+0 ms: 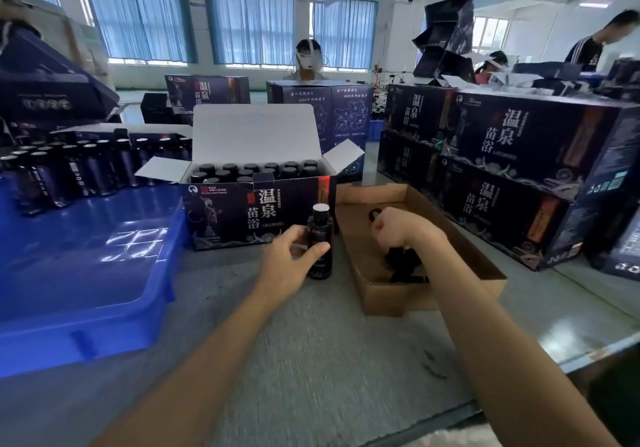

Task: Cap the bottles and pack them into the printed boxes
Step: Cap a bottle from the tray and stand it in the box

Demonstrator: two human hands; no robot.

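My left hand (291, 259) grips a dark bottle (320, 238) standing upright on the grey table, its silver-sealed mouth uncovered. My right hand (398, 228) is over the brown cardboard tray (433, 294) and pinches a black cap (374, 215) between thumb and fingers. More black caps (403, 261) lie in the tray below my wrist. Just behind the bottle stands the open printed box (256, 214), lid flap up, with several capped bottles (256, 171) inside.
A blue plastic crate (86, 273) at the left carries several uncapped bottles (69, 169) along its far side. Closed printed boxes (512, 155) are stacked at the right. Other people work at the tables behind.
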